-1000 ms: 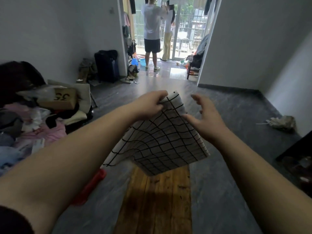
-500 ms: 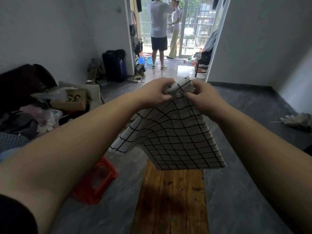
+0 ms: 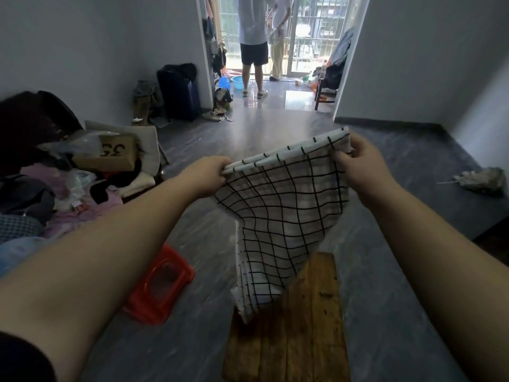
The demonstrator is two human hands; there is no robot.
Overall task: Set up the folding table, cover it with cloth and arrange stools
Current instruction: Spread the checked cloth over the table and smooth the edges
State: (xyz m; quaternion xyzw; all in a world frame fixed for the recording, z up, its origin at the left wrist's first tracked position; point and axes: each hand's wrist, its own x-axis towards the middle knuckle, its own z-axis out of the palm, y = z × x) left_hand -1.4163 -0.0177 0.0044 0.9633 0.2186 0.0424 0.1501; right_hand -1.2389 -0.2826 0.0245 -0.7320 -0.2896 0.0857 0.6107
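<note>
Your left hand point(image 3: 207, 176) and right hand point(image 3: 361, 164) each pinch a top corner of the folded white cloth with black grid lines point(image 3: 278, 216). It hangs over the brown wooden table point(image 3: 308, 326). A red plastic stool point(image 3: 159, 285) sits on the floor to the left.

Dim room, daylight glaring from the balcony door point(image 3: 289, 37) onto the wet floor point(image 3: 297, 97) — wide-angle bending, soft edges.

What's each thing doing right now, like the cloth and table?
Wooden plank table: bare, not covered.
White cloth with black grid lines: folded in layers, held up above the table.
Red plastic stool: on the floor beside the table.
Left hand: pinching cloth's top edge.
Right hand: gripping cloth's top corner.
</note>
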